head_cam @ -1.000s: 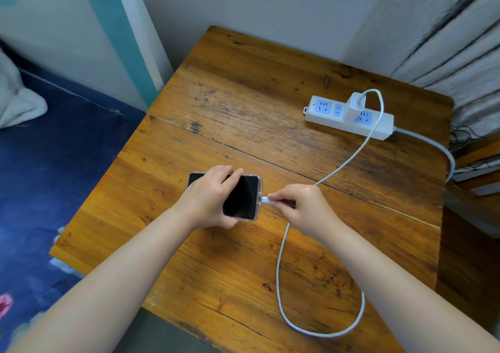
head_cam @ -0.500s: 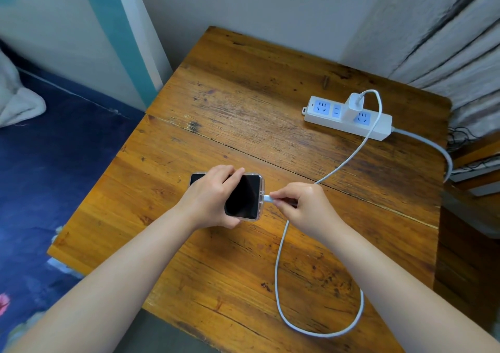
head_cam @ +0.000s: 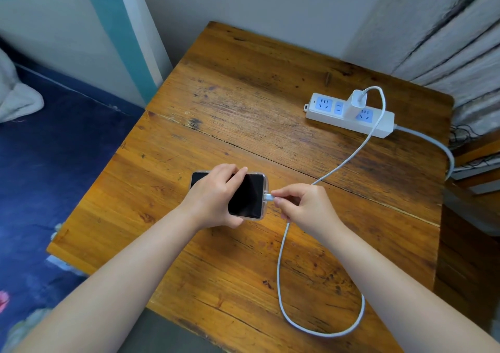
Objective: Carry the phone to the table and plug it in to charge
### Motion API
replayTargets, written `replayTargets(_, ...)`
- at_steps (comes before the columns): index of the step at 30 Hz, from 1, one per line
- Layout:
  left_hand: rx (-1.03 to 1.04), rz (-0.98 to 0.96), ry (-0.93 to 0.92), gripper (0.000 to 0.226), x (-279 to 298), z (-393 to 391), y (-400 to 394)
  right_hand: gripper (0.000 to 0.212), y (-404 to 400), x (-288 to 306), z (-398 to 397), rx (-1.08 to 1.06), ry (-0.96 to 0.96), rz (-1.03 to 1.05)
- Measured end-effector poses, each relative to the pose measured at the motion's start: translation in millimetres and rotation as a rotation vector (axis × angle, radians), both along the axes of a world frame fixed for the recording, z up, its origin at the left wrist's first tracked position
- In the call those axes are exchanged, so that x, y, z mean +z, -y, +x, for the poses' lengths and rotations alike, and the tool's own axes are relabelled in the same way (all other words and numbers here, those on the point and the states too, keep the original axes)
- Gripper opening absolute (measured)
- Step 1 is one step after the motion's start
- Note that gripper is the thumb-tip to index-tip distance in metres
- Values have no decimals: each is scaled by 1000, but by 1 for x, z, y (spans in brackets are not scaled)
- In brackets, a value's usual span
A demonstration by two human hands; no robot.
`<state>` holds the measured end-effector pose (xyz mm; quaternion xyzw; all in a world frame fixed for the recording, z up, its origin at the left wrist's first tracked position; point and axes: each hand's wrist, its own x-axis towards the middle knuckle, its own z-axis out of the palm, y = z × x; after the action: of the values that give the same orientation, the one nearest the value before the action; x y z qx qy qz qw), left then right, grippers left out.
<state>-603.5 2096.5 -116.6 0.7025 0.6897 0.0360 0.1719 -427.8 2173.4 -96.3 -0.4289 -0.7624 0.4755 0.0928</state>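
A black-screened phone in a clear case lies flat on the wooden table, screen up. My left hand grips it across the middle and covers part of the screen. My right hand pinches the white cable plug, which sits against the phone's right end. The white cable runs from a white charger plugged into the white power strip at the back right, then loops near the table's front edge.
A bed with a dark blue cover lies left of the table, a white pillow on it. Walls stand close behind the table. Grey curtains hang at the right, above a wooden ledge with tangled wires.
Both hands and the phone hold almost the same place. The plug stays pressed against the phone's right end.
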Motion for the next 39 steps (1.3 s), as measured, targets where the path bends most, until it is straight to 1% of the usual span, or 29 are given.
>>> replayTargets(6,-93,51,-136,94,2,-1,2,15,10,-7,-3,6,27,-4)
replayTargets(9,-140,38,-177,93,0,-3,1,14,12,-16,-2,20,61,-49)
replayTargets(12,-161,-22,-179,93,-6,-4,-5,15,10,-25,0,44,109,-61)
replayTargets(16,-149,-117,-216,95,-23,-8,-26,20,4,-36,2,63,203,86)
replayTargets(20,-180,-230,-254,99,-32,-11,-48,24,2,-49,9,121,374,241)
replayTargets(26,-144,-269,-256,98,-36,-17,-63,32,-1,-56,7,114,449,368)
replayTargets(30,-104,-216,-223,92,-36,-19,-58,34,2,-56,6,110,440,373)
replayTargets(33,-61,-97,-181,85,-40,-13,-38,36,5,-57,8,110,428,373)
replayTargets(37,163,101,-16,61,-52,11,5,36,8,-55,10,83,408,332)
replayTargets(39,278,132,22,55,-64,26,24,34,9,-51,11,59,376,331)
